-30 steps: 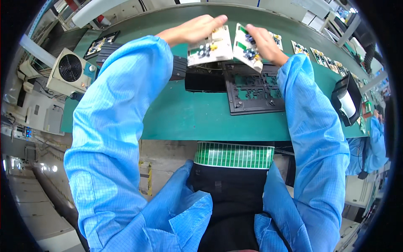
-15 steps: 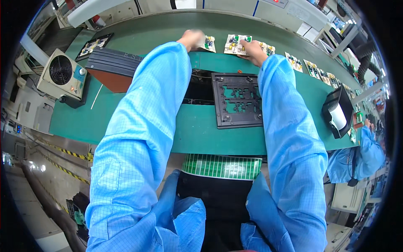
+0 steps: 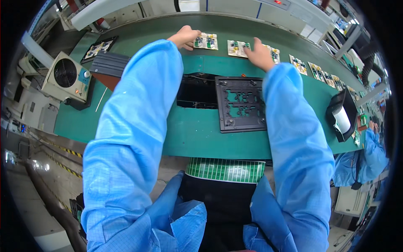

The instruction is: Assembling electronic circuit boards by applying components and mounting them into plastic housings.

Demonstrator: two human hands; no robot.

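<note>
My left hand (image 3: 184,38) is at the far side of the bench, fingers parted and reaching the left edge of a populated circuit board (image 3: 206,41). That board lies flat on the dark green belt. Farther right, a second circuit board (image 3: 237,48) rests on the belt. Beside its right end is my right hand (image 3: 261,55), thumb and forefinger spread, holding nothing. Part of a third circuit board (image 3: 275,53) shows behind this hand. Between my forearms a black fixture frame (image 3: 222,107) with cut-outs lies on the green bench, its right edge hidden by my right sleeve.
More circuit boards (image 3: 315,72) line the belt (image 3: 159,31) to the right. An ionizing fan (image 3: 65,75), a dark ribbed box (image 3: 110,63) and a black tray with a board (image 3: 100,49) stand left. A black bin (image 3: 342,113) sits right, near another person's blue sleeve (image 3: 369,155).
My left hand has drawn left, uncovering more of its board. My right hand has let go of the second board and moved right off it. The view has shifted slightly.
</note>
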